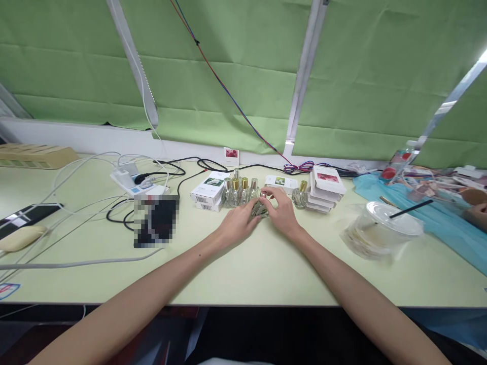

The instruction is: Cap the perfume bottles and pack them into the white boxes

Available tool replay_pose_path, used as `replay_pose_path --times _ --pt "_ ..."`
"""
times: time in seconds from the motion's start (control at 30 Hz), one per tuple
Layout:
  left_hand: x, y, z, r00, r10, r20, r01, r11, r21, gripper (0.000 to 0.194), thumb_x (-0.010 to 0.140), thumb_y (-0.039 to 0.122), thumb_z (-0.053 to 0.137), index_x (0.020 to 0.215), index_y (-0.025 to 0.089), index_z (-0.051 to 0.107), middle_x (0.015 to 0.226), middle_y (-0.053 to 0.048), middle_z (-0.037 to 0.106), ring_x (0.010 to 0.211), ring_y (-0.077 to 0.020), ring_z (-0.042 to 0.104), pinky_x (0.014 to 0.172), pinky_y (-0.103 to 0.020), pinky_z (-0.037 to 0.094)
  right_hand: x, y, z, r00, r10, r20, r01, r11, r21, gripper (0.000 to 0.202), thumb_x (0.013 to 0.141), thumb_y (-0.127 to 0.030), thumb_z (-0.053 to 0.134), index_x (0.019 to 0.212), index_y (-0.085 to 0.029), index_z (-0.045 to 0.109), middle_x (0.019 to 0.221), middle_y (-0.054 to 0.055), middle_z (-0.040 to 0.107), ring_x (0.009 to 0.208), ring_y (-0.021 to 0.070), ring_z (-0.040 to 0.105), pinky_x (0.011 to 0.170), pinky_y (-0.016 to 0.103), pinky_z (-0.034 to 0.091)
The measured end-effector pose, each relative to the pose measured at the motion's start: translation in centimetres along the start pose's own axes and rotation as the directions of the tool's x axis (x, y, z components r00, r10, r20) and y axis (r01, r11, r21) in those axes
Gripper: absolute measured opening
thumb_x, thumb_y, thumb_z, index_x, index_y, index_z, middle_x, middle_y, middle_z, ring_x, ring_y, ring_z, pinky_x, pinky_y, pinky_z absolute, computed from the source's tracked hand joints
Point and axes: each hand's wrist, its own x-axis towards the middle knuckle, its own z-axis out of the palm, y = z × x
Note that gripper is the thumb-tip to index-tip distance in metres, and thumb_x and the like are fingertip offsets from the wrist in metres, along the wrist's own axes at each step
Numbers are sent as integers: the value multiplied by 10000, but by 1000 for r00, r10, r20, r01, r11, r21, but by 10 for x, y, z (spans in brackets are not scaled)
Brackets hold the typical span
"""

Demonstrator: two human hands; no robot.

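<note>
Between my hands is a small clear glass perfume bottle (258, 210). My left hand (238, 221) is closed around its left side. From the right, my right hand (282, 210) has its fingers at the bottle's silvery cap, and they partly hide it. Several similar glass bottles (236, 195) with gold or silver caps stand just behind my left hand. One gold-capped bottle (300, 196) stands to the right of my right hand. White boxes (207, 189) with a flower picture lie stacked left of the bottles. Another white flower box (280, 181) lies behind my right hand.
Stacked white boxes (326, 188) stand on the right, near a lidded plastic cup (386, 228) with a black straw. Cables, a power strip (140, 186) and a phone (28, 218) spread over the left. Another person's hand (477, 215) shows at the far right.
</note>
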Motion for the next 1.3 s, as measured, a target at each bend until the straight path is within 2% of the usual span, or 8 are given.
replay_pose_path --times 0.17,0.33,0.83,1.1,1.3 --pt "0 0 0 1000 2 3 -2 1000 10 502 994 347 497 1463 183 425 820 -39 693 764 -253 680 655 -297 444 0 -2 -1 1000 1 0 -1 1000 1 179 972 -273 595 1131 -219 655 991 70 718 952 239 605 872 403 529" --pt "1 -1 0 1000 3 7 -3 1000 14 482 987 331 502 1436 163 450 794 -45 684 773 -259 678 659 -300 446 0 -3 -2 998 -62 31 61 998 16 259 1005 -223 503 1225 -224 642 1081 87 722 995 238 617 896 412 527" --pt "-1 0 -1 1000 4 -3 -4 1000 -13 478 992 345 499 1439 183 452 858 -52 694 756 -249 672 667 -299 459 1 -2 0 1000 -4 11 5 1000 -16 162 969 -251 589 1111 -217 658 985 74 711 967 246 604 871 404 520" --pt "1 0 0 1000 4 4 -4 1000 5 481 989 330 494 1438 166 443 926 -82 714 790 -263 680 661 -306 454 1 -5 -3 997 -55 52 55 998 2 258 997 -225 516 1224 -232 640 1038 81 717 990 247 608 906 428 519" --pt "0 1 -1 1000 -6 10 6 1000 5 471 986 338 498 1422 163 460 877 -73 706 746 -255 676 658 -312 461 1 -2 -1 998 -51 48 50 998 25 253 992 -208 510 1194 -233 660 1034 81 726 974 251 612 881 434 530"
